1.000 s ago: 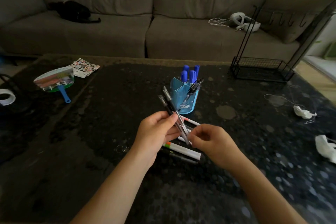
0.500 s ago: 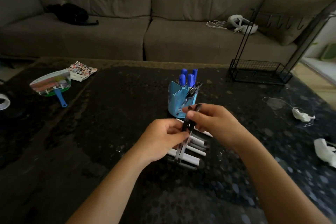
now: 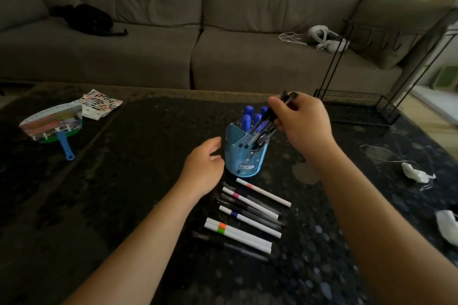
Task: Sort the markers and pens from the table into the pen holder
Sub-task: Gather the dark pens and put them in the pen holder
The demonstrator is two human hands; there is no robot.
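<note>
Since half a second ago the right hand [image 3: 301, 121] has carried its pinched dark pens [image 3: 266, 120] up to the blue plastic pen holder [image 3: 245, 156], tips entering. The left hand [image 3: 203, 168], fingers loosely open and empty, rests beside it. Crowding blue-capped markers [image 3: 251, 119] could jam them or tip the holder. White markers and black pens [image 3: 247, 215] wait on the dark table [image 3: 124, 181] below.

Two bare forearms, no sleeves in view up to the frame edge. Left hand [image 3: 202, 168] and right hand [image 3: 301, 121] ungloved; no rings, watch or bands visible on wrists or fingers.
</note>
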